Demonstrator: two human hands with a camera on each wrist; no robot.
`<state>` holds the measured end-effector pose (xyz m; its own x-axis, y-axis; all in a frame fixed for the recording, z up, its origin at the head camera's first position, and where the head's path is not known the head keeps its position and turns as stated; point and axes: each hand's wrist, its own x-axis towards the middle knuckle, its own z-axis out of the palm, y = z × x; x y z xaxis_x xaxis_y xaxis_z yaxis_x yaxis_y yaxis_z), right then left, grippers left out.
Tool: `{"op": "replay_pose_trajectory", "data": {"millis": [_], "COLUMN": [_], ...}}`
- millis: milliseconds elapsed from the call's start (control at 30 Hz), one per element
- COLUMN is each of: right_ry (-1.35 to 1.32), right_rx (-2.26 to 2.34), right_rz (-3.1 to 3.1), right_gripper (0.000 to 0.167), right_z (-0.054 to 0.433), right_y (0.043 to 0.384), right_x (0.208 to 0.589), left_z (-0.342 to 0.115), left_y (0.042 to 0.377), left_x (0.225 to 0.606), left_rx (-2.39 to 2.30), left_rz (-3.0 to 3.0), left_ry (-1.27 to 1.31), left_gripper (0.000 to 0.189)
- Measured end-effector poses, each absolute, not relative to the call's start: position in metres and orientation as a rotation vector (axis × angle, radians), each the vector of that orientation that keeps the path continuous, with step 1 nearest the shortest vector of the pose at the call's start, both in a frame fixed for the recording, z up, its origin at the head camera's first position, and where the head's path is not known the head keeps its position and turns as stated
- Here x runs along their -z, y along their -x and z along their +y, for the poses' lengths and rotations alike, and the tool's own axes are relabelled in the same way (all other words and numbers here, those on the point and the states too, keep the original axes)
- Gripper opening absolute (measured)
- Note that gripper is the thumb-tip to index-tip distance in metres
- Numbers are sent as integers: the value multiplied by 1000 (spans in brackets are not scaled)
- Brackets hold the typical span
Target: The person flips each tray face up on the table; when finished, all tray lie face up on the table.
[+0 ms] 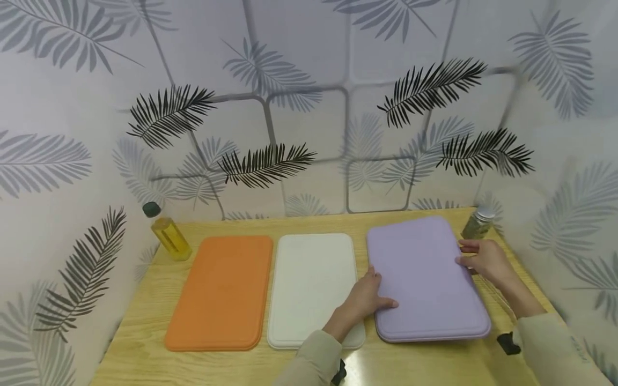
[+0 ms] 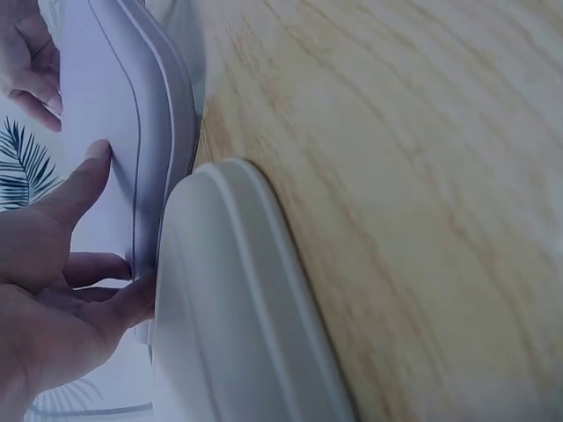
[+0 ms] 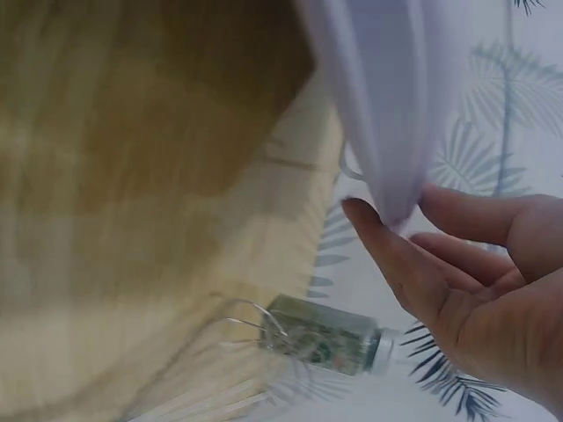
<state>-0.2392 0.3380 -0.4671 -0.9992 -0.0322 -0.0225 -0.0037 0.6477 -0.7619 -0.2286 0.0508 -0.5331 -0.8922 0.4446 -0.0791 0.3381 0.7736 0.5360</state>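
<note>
A flat, rectangular purple board (image 1: 425, 284) with rounded corners lies tilted at the right of the table, its right side raised. My left hand (image 1: 364, 295) grips its left edge, thumb on the top face and fingers at the rim, as the left wrist view shows. On the opposite side my right hand (image 1: 487, 260) pinches the board's right edge between thumb and fingers. In the right wrist view the table shows beneath the lifted purple board (image 3: 387, 105). A white board (image 1: 314, 289) of like shape lies flat just left of it, close by my left fingers.
Farther left lies an orange board (image 1: 222, 292). A bottle of yellow liquid (image 1: 171, 238) with a dark green cap stands at the back left corner. Behind my right hand is a small glass jar (image 1: 478, 222) with a silver lid. Thin wire loops (image 3: 251, 321) lie near the jar.
</note>
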Motion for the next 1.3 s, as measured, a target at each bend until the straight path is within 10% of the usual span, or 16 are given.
{"op": "replay_pose_trajectory", "data": {"millis": [633, 1300], "right_ry": [49, 109], "right_rx": [1406, 1404], "right_rz": [2472, 2496], "right_gripper": [73, 76], "right_z": [347, 330], "right_y": [244, 244], "right_x": [434, 400], "left_z": [42, 45], "left_y": [197, 147], "left_x": [527, 517], "left_rx": [-780, -777], "left_rz": [2827, 2839], "left_ry": [-726, -808], "left_gripper": [67, 90]}}
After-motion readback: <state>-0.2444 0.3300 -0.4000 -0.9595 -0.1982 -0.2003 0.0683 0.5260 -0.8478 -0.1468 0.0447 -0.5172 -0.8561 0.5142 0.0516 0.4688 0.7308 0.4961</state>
